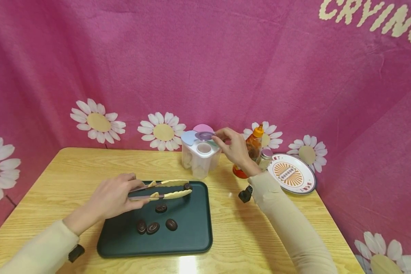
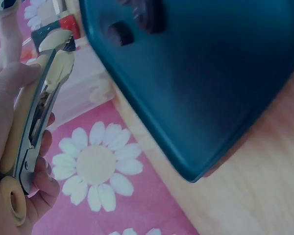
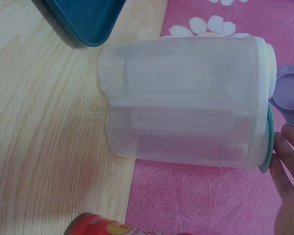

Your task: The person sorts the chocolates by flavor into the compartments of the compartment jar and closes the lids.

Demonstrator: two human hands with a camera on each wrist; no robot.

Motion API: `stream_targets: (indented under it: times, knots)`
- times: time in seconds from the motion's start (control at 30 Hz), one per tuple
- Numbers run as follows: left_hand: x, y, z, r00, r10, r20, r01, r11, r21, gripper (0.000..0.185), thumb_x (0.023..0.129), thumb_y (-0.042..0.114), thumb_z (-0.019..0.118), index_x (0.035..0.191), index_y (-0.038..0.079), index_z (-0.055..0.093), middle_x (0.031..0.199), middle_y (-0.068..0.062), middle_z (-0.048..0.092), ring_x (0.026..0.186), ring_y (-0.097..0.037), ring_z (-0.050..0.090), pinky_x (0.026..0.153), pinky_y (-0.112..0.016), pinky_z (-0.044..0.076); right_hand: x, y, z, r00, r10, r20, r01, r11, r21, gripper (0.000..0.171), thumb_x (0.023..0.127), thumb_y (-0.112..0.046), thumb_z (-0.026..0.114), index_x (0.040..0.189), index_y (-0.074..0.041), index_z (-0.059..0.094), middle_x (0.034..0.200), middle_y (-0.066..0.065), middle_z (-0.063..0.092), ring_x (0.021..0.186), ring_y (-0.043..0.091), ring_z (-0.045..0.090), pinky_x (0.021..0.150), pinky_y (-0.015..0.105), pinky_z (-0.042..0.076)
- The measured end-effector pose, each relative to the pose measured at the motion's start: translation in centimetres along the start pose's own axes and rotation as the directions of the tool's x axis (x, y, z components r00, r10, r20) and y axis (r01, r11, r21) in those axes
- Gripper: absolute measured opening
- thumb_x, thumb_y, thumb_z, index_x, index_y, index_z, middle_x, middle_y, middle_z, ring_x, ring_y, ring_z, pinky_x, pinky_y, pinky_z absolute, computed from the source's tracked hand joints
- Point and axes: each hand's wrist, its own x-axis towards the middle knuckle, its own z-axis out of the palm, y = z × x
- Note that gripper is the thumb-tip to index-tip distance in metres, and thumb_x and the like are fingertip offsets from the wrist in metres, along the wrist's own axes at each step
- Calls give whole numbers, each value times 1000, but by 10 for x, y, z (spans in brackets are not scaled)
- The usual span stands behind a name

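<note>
"CRYING", cut off at the far right edge, is showing on the pink backdrop [image 1: 363,57]; the plate's [image 1: 292,174] lettering is staying unreadable.

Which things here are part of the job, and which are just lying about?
In use:
tongs, gripped by the left hand, a chocolate at their tip
chocolates on the tray
container
purple cap, held up by the right hand

Lying about:
sauce bottle
small jar
plate

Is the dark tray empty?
No, the tray has four chocolates lying on it, and the tongs pinch a fifth.
</note>
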Motion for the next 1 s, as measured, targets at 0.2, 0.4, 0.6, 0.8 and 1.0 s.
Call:
stream_targets:
  times: [0.2, 0.4, 0.6, 0.8, 1.0]
  knots:
    - [17, -5, -11, 998, -6, -56, 6, 1000, -11, 44, 79, 45, 88, 107, 11, 81, 81, -1, 66, 62, -9, 48, 49, -22, 35, 0, -1, -1, 1000, -3, 13, 3, 1000, 6, 16, 98, -20, 75, 106, -6, 75, 99, 12, 79, 87, 24, 74, 78, 33, 60]
    - [37, -7, -19, 991, 7, -132, -10, 1000, -19, 43, 79, 41, 90, 105, 7, 81, 85, -7, 71, 60, -12, 50, 49, -23, 35, 0, -2, -2, 1000, 6, 18, -6, 1000, 0, 18, 98, -21, 76, 108, -7, 76, 100, 11, 80, 88, 23, 75, 79, 34, 62]
    - [52, -9, -23, 984, 19, -178, -24, 999, -28, 45, 78, 38, 91, 107, 5, 81, 85, -8, 70, 62, -14, 50, 51, -24, 37, 0, -3, -2, 1000, -5, 22, 5, 1000, 2, 18, 98, -21, 76, 108, -6, 76, 101, 11, 80, 88, 23, 76, 79, 34, 63]
    - [68, -8, -24, 980, 22, -200, -33, 998, -50, 46, 79, 37, 90, 110, 5, 80, 94, -11, 75, 65, -18, 55, 50, -25, 40, 0, -3, -3, 1000, -5, 21, 5, 1000, -7, 17, 98, -20, 76, 108, -6, 76, 101, 11, 80, 88, 24, 76, 79, 35, 63]
    - [81, -8, -23, 984, 8, -180, -19, 998, -61, 44, 82, 37, 88, 113, 7, 80, 97, -10, 75, 69, -19, 58, 52, -27, 42, 0, -2, -2, 1000, -8, 17, 8, 1000, -7, 16, 98, -19, 75, 108, -6, 76, 100, 11, 80, 87, 24, 76, 78, 34, 63]
